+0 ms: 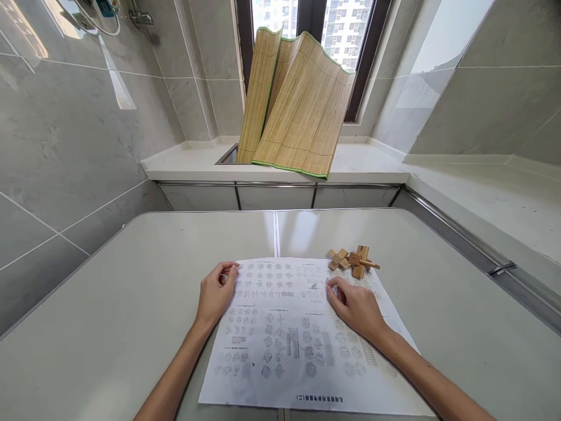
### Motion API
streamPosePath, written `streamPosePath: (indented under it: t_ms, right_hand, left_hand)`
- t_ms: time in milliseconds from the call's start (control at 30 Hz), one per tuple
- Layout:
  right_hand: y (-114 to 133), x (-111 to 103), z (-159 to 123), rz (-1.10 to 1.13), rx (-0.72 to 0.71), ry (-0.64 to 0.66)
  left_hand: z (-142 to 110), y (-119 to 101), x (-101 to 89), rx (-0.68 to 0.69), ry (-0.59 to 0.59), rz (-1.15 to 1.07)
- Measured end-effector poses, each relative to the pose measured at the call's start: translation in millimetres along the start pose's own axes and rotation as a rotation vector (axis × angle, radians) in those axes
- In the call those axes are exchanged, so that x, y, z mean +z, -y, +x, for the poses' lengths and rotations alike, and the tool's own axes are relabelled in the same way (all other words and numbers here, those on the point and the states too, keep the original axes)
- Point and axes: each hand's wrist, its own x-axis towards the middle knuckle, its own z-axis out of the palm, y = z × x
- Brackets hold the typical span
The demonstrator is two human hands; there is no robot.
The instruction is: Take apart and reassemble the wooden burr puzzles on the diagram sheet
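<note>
A large white instruction sheet (289,339), printed with many small puzzle diagrams, lies flat on the light table (131,275). My left hand (215,294) rests on the sheet's upper left edge with its fingers curled and pinched at the paper. My right hand (356,305) lies on the sheet's upper right part, fingers bent and fingertips pressed to the paper. Just beyond the sheet's top right corner sits a wooden interlocking puzzle (353,261), made of several crossed blocks, a short way from my right hand and untouched.
A folded bamboo mat with green trim (293,111) leans against the window on the white counter (193,164) behind the table. Grey tiled walls stand left and right. A metal rail (464,234) runs along the right ledge.
</note>
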Motion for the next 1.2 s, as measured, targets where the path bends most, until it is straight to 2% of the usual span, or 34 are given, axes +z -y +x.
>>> streamPosePath:
  t_ms: [233, 400, 700, 933, 1067, 1200]
  right_hand:
    - [0, 2, 2, -0.001, -0.012, -0.003]
    - [0, 2, 2, 0.001, -0.016, 0.000]
    - [0, 2, 1, 0.019, 0.008, 0.019]
    - [0, -1, 2, 0.072, 0.037, 0.036]
    - [-2, -4, 3, 0.231, 0.083, 0.031]
    - [-7, -10, 6, 0.623, 0.268, -0.030]
  left_hand:
    - [16, 13, 14.8, 0.012, -0.125, 0.183]
    - [19, 16, 16.4, 0.065, -0.066, 0.173]
    - [15, 19, 12.2, 0.080, -0.019, 0.077]
    - [14, 19, 12.2, 0.137, 0.029, 0.090]
    - [15, 18, 12.2, 0.131, 0.026, 0.089]
    - [15, 17, 11.4, 0.113, 0.011, 0.079]
